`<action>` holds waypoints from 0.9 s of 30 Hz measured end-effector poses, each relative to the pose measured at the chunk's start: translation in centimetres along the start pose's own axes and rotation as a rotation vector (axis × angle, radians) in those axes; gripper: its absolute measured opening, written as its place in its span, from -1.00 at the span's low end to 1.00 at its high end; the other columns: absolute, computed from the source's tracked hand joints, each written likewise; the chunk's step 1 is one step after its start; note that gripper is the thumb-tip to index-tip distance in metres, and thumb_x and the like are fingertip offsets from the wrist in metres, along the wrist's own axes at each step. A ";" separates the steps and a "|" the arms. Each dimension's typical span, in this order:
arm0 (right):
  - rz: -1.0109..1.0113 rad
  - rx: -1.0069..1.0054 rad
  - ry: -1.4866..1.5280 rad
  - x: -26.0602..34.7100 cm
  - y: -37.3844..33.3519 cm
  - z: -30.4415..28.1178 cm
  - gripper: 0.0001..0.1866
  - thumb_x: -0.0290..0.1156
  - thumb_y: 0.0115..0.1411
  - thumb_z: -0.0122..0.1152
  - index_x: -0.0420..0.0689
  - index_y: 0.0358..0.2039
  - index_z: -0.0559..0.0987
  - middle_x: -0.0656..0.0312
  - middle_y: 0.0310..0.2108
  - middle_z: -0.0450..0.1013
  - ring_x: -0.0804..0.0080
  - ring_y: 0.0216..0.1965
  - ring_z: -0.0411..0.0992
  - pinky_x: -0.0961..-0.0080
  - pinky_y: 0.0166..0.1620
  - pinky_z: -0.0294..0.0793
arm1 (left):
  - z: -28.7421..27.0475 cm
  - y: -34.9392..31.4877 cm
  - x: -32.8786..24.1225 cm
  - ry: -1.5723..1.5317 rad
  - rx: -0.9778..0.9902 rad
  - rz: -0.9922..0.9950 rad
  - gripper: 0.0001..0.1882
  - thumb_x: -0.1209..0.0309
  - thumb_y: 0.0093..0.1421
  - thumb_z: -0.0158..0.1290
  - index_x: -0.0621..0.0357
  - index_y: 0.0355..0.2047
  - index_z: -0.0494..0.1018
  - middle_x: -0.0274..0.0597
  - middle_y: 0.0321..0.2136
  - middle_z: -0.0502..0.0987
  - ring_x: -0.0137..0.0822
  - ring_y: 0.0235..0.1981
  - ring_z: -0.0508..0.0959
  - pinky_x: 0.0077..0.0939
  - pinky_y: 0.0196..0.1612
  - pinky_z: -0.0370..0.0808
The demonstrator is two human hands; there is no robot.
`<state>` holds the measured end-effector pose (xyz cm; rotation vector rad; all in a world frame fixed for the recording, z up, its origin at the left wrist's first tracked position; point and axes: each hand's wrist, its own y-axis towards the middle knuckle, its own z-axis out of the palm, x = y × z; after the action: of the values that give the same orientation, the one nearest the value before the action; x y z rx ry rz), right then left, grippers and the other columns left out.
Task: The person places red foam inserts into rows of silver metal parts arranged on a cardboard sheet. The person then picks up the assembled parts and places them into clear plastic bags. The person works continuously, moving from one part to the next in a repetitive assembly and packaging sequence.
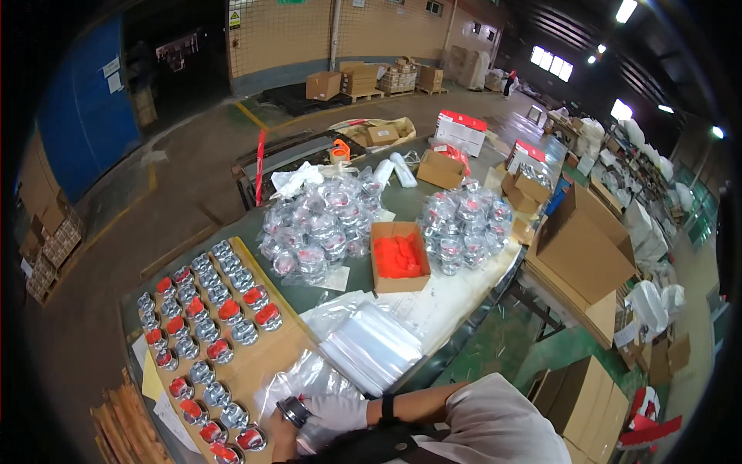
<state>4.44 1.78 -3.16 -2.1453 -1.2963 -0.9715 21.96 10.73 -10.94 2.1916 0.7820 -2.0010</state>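
Note:
My right hand [337,412], in a white glove, is closed on a round metal fitting [294,411] with a dark opening, at the near edge of the table. My left hand [284,438] is just below the fitting at the bottom of the picture; its fingers are hidden. Clear plastic bags [311,377] lie crumpled beside the fitting. Left of my hands, rows of similar shiny metal fittings [219,351] stand on a brown cardboard sheet [269,338], many with red pieces on top. A flat stack of clear bags [372,346] lies just beyond my right hand.
A small carton of red pieces [400,257] stands between two heaps of bagged fittings [317,224] [464,220]. An orange tape dispenser [339,151] is at the far edge. Open cartons [584,241] and stacked cardboard [581,410] stand on the right. Wooden strips [133,421] lie at the lower left.

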 end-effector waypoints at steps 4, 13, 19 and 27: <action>-0.120 -0.191 -0.197 2.8 -0.4 0.9 -0.49 -0.18 0.27 0.03 -0.38 0.03 0.30 -0.12 -0.36 0.41 -0.02 -0.42 0.47 0.20 -0.31 0.48 | -1.6 -0.1 3.5 0.115 -0.013 0.457 -0.72 0.50 0.14 0.08 0.24 -0.12 0.50 -0.28 -0.36 0.58 -0.37 -0.34 0.55 -0.45 -0.20 0.52; -0.179 0.076 -0.478 -1.7 1.1 1.7 -0.71 -0.27 0.21 0.03 -0.23 -0.19 0.50 -0.04 -0.36 0.47 0.01 -0.39 0.49 0.15 -0.33 0.45 | 0.6 -3.1 -5.1 0.394 -0.257 0.477 -0.76 0.43 0.28 -0.03 0.36 -0.17 0.51 0.04 -0.31 0.60 -0.16 -0.30 0.60 -0.38 -0.20 0.50; 0.344 0.043 0.535 -0.6 5.4 1.4 -0.68 -0.19 0.33 -0.08 -0.15 -0.36 0.52 0.16 -0.50 0.47 0.28 -0.45 0.46 0.25 -0.38 0.44 | 2.8 -7.2 -12.3 0.392 -0.109 0.536 -0.74 0.47 0.31 -0.08 0.40 -0.10 0.48 0.25 -0.29 0.56 0.06 -0.29 0.61 -0.29 -0.20 0.52; 0.007 -0.028 -0.361 6.9 2.3 -5.0 -0.24 -0.06 0.03 0.33 -0.14 0.18 0.31 -0.13 0.02 0.36 -0.06 -0.06 0.42 0.20 0.05 0.40 | -3.3 -4.4 -8.4 -0.495 -0.369 -0.090 -0.84 0.34 0.34 -0.04 0.16 -0.30 0.44 -0.40 -0.55 0.38 -0.53 -0.56 0.37 -0.64 -0.48 0.34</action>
<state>6.94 1.27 5.27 -2.4241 -1.4408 -0.6188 22.93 13.18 -1.28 1.4072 1.0738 -2.0972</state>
